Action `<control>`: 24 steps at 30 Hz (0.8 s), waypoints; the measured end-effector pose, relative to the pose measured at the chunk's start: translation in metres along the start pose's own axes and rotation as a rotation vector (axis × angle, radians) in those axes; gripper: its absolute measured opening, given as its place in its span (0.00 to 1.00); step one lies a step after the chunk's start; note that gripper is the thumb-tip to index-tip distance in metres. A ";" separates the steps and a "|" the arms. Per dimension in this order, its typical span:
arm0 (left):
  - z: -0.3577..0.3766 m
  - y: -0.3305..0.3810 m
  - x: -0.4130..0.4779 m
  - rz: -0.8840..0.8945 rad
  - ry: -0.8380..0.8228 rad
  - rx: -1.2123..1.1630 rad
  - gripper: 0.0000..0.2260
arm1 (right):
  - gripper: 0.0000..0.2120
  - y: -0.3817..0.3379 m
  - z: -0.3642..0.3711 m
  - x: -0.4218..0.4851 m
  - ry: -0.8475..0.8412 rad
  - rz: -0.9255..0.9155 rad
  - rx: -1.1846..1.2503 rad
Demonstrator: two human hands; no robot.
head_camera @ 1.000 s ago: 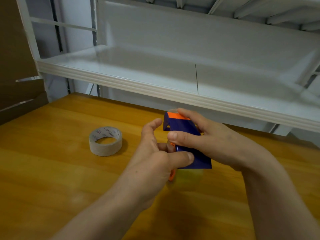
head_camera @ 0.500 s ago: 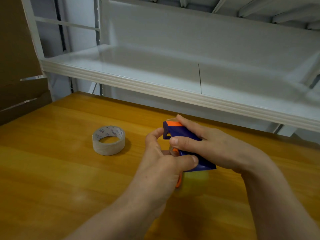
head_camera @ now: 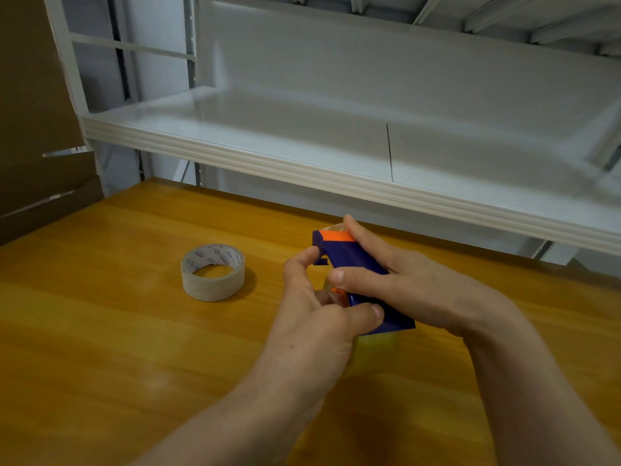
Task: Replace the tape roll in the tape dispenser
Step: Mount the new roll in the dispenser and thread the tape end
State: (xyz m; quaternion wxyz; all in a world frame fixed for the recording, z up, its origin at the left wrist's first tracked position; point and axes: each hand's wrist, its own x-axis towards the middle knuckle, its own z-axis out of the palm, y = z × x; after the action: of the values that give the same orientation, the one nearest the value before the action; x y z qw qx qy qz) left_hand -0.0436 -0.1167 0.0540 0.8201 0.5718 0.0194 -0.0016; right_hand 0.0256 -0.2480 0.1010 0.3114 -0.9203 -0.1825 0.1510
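While only the head view is supplied, every entry below is taken from it.

Head view, dispenser: one tape dispenser point(head_camera: 356, 264), dark blue with orange trim, is held just above the wooden table point(head_camera: 100, 331), in front of the white shelf point(head_camera: 302, 169).
Head view, right hand: the right hand point(head_camera: 413, 287) is closed round the blue body, thumb on the near face and fingers over the far side up to the orange end.
Head view, left hand: the left hand point(head_camera: 319, 317) is partly curled at the dispenser's near side, thumb pressed to the lower blue edge, index fingertip near the small notch; what the hidden fingers pinch cannot be told.
Head view, fitted roll: a yellowish clear mass shows below the dispenser; it is judged to be the tape roll still mounted, though blurred.
Head view, loose roll: one spare tape roll point(head_camera: 213, 272) lies flat on the table, well to the left of both hands, untouched.
Handling, dispenser: judged light, rigid plastic; best gripped across the flat blue sides, clear of the cutter end.
Handling, rolls: judged light, stiff at the core, smooth outside, sticky at any free end; best taken by the rim or through the core.
Count: dispensers one; rolls two, one uncertain; hands two; shelves one; tables one.
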 end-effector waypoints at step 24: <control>-0.002 -0.001 0.004 0.106 0.040 -0.063 0.40 | 0.44 -0.013 0.006 -0.007 0.143 -0.058 -0.112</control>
State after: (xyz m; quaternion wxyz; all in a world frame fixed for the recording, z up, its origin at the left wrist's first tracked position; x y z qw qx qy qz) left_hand -0.0400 -0.1152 0.0527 0.8360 0.5460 0.0053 0.0538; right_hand 0.0143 -0.2384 0.1058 0.2761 -0.9389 -0.1946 0.0656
